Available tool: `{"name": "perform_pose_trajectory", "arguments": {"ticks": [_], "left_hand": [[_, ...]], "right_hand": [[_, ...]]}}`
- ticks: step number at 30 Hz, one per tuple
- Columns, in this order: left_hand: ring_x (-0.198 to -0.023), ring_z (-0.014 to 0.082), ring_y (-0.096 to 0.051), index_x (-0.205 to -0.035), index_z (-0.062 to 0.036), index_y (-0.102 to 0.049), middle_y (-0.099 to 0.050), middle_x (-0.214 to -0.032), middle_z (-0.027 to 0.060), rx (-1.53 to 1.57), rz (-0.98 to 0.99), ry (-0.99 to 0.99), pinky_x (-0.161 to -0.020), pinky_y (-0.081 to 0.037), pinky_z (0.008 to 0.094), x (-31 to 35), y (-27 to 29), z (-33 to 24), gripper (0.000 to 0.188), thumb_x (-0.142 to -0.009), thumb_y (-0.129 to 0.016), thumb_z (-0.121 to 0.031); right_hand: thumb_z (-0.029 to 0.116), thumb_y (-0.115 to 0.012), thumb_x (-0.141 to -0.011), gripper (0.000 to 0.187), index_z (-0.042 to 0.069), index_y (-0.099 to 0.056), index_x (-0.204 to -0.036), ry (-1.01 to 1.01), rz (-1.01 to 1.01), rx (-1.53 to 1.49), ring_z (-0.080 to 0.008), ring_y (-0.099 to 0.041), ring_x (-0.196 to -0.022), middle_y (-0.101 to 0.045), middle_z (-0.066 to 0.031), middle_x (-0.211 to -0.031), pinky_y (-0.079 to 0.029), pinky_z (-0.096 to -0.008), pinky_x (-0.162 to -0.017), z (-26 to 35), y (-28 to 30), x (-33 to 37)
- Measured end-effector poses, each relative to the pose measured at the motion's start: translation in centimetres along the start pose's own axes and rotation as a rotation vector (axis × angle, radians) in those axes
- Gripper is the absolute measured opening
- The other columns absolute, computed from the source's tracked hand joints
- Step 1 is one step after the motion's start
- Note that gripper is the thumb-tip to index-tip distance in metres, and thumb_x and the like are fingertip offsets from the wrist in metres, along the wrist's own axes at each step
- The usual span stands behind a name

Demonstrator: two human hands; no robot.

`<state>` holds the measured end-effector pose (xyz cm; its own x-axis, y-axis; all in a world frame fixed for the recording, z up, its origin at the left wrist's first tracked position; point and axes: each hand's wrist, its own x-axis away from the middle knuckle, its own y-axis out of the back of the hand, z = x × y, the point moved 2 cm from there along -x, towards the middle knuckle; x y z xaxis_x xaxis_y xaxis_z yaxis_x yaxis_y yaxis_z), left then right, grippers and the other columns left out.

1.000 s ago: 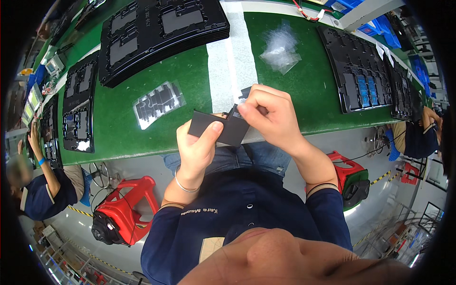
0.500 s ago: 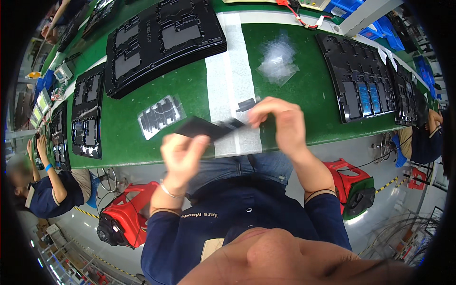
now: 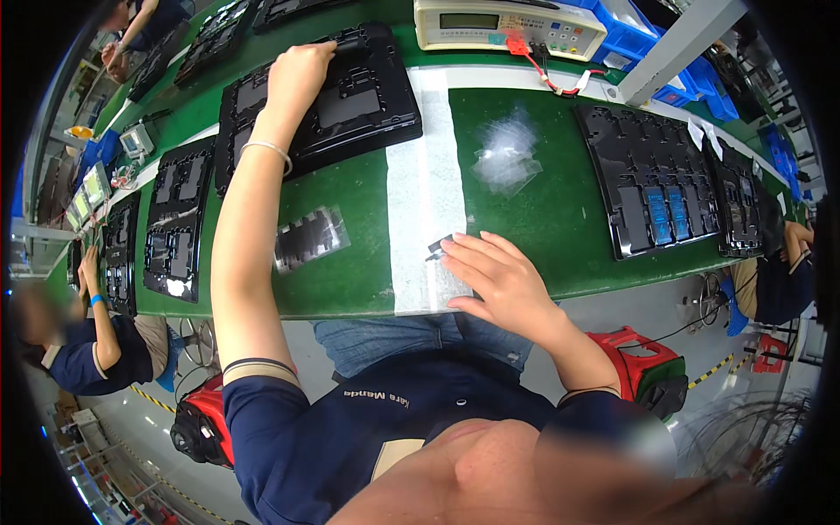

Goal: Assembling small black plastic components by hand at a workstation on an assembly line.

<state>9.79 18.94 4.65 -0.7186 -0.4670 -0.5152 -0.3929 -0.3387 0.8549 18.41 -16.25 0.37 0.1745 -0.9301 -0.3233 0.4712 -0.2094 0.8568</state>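
Observation:
My left hand (image 3: pixel 297 77) reaches over the stack of black molded trays (image 3: pixel 363 131) at the back left. Its fingers are bent together at the edge of a black flat piece (image 3: pixel 352 41), which lies at the tray's far side and is partly hidden. My right hand (image 3: pixel 500 278) rests with fingers stretched out at a small black strip (image 3: pixel 440 248) on the white band (image 3: pixel 424 192) along the table. Left of that band lies a clear sheet with black strips (image 3: pixel 311 240). Farther off, to the band's right, is a loose pile of clear films (image 3: pixel 507 153).
On the right stand black trays (image 3: pixel 626 166), one holding blue pieces (image 3: pixel 667 213). More trays (image 3: pixel 178 219) line the left. A bench meter (image 3: pixel 507 28) with red and black leads sits at the back, beside a grey post (image 3: pixel 687 52). Other people work at both sides.
My left hand has moved from the near edge, where it held a black flat piece, up to the tray stack. My right hand has lowered to the white band, its fingers now straight.

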Motion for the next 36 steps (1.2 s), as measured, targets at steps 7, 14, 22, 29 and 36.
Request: {"name": "perform_pose_trajectory", "arguments": {"ticks": [7, 14, 22, 29, 36], "left_hand": [[-0.113, 0.0314, -0.049, -0.109, 0.0015, -0.058, -0.050, -0.123, 0.0170, 0.065, 0.139, -0.175, -0.096, -0.038, 0.0383, 2.2, 1.2, -1.4, 0.032, -0.088, -0.050, -0.021], [-0.104, 0.0217, -0.055, -0.120, 0.0012, -0.049, -0.056, -0.115, 0.0134, 1.327, 0.748, -0.074, -0.092, -0.043, 0.0329, 10.8, 6.4, -11.8, 0.038, -0.083, -0.055, -0.005], [-0.079, 0.0095, -0.056, -0.095, -0.0005, -0.056, -0.059, -0.082, 0.0034, 1.818, 0.707, 0.410, -0.074, -0.045, 0.0230, 11.6, 4.2, -10.1, 0.012, -0.087, -0.056, -0.010], [-0.069, 0.0099, -0.058, -0.088, -0.0015, -0.055, -0.056, -0.076, 0.0028, 1.907, 0.681, 0.562, -0.064, -0.052, 0.0246, 12.3, 4.4, -10.5, 0.004, -0.085, -0.056, -0.003], [-0.073, 0.0115, -0.059, -0.093, 0.0022, -0.055, -0.059, -0.081, 0.0063, 1.887, 0.780, 0.414, -0.066, -0.051, 0.0253, 13.3, 3.9, -11.8, 0.008, -0.085, -0.053, 0.002]], "right_hand": [[0.022, -0.066, -0.071, 0.033, 0.005, -0.061, -0.098, 0.246, 0.053, 0.023, -0.0196, -0.053, -0.107, -0.059, -0.0060, -0.109, -0.042, -0.0353, -0.092, 0.9, 0.0, 0.1], [0.006, -0.064, -0.066, 0.007, 0.007, -0.063, -0.074, 0.338, -0.171, -0.219, -0.0194, -0.062, -0.087, -0.065, -0.0020, -0.084, -0.049, -0.0319, -0.071, -2.7, 1.1, -2.9], [-0.007, -0.061, -0.060, 0.018, 0.006, -0.063, -0.073, 0.318, -0.276, -0.304, -0.0265, -0.056, -0.101, -0.065, -0.0012, -0.086, -0.046, -0.0353, -0.080, -4.0, 2.9, -10.4], [0.005, -0.064, -0.071, 0.008, 0.006, -0.056, -0.071, 0.050, -0.319, -0.510, -0.0240, -0.052, -0.085, -0.060, -0.0030, -0.077, -0.044, -0.0344, -0.074, -4.3, 1.1, -9.8], [0.018, -0.068, -0.075, 0.021, 0.005, -0.052, -0.070, -0.132, 0.049, -0.673, -0.0150, -0.051, -0.067, -0.055, -0.0033, -0.068, -0.041, -0.0267, -0.060, -4.4, 0.4, -9.2]]}}
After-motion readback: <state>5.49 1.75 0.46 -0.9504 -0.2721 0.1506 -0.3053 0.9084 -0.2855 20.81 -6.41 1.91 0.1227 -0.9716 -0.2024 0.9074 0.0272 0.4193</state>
